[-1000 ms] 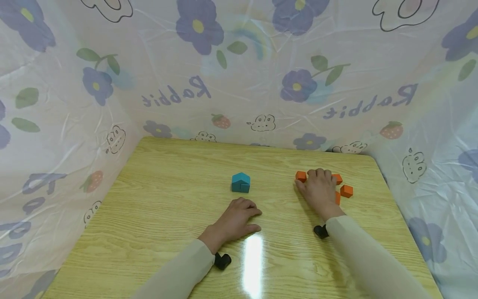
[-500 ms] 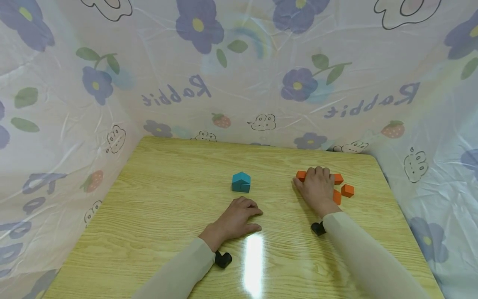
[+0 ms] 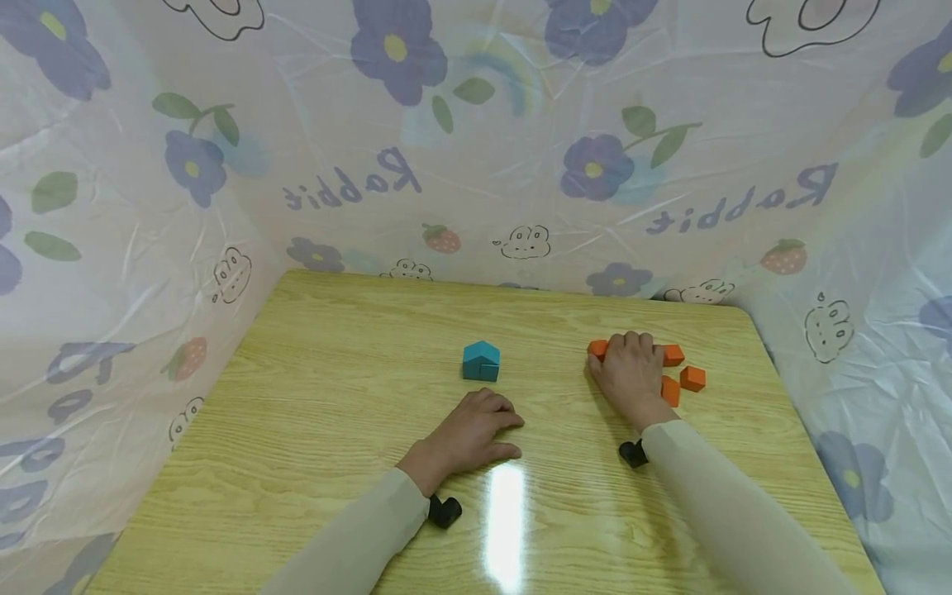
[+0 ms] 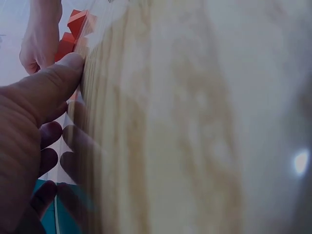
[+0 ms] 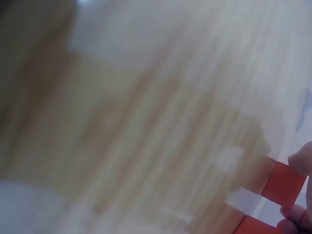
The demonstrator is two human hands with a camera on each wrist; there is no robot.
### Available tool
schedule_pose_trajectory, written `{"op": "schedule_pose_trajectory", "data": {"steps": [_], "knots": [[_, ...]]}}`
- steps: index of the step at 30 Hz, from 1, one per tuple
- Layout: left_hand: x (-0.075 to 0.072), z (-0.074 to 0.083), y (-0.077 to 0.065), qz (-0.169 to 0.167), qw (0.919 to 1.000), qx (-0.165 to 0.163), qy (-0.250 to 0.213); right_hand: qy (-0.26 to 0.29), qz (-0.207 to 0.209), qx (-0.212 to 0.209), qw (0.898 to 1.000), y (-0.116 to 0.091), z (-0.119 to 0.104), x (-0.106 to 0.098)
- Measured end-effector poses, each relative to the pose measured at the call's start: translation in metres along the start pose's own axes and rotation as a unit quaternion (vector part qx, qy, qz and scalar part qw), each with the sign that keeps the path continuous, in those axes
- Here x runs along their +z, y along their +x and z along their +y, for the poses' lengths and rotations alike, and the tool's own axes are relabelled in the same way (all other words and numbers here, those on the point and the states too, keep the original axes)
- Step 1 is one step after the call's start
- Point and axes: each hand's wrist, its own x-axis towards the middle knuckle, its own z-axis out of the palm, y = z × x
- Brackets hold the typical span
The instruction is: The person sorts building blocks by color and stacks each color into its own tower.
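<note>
My right hand (image 3: pixel 632 372) is over a group of orange blocks at the right of the table. In the right wrist view, its thumb (image 5: pixel 300 160) and fingers pinch one orange block (image 5: pixel 284 184), and a second orange block (image 5: pixel 253 226) sits just beside it. The left hand (image 3: pixel 476 431) rests on the table with relaxed, slightly bent fingers and nothing in its grasp. Beyond its fingertips stands a small teal house-shaped block assembly (image 3: pixel 481 362), with a pointed top and a seam on its front. My right hand hides part of the orange group.
More orange blocks lie right of my right hand: one at the back (image 3: pixel 673 355), a cube (image 3: pixel 693 378) and a nearer one (image 3: pixel 670 392). The wood-grain table (image 3: pixel 357 355) meets a floral curtain (image 3: pixel 476 165) at the back and sides.
My right hand has shifted slightly left, and the nearer orange block beside its wrist shows more fully. The left hand and the teal blocks have stayed in place.
</note>
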Motion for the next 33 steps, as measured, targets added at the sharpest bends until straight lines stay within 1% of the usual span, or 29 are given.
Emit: {"op": "schedule_pose_trajectory", "data": {"steps": [5, 11, 19, 26, 29, 33], "knots": [[0.002, 0.000, 0.002, 0.002, 0.9997, -0.016, -0.018, 0.034, -0.004, -0.015, 0.999, -0.004, -0.002, -0.001], [0.004, 0.000, 0.004, 0.017, 0.9982, -0.032, -0.047, 0.065, 0.000, -0.034, 0.997, -0.009, -0.004, -0.002], [0.004, 0.003, 0.006, 0.029, 0.9982, -0.030, -0.043, 0.079, -0.009, -0.062, 0.995, -0.017, -0.007, -0.002], [0.006, 0.005, 0.007, 0.032, 0.9980, -0.033, -0.045, 0.092, 0.009, -0.089, 0.992, -0.026, -0.011, -0.002], [0.005, 0.006, 0.007, 0.031, 0.9979, -0.035, -0.044, 0.089, 0.019, -0.095, 0.991, -0.027, -0.012, -0.003], [0.004, 0.007, 0.007, 0.032, 0.9979, -0.036, -0.043, 0.089, 0.019, -0.097, 0.991, -0.027, -0.011, -0.003]]}}
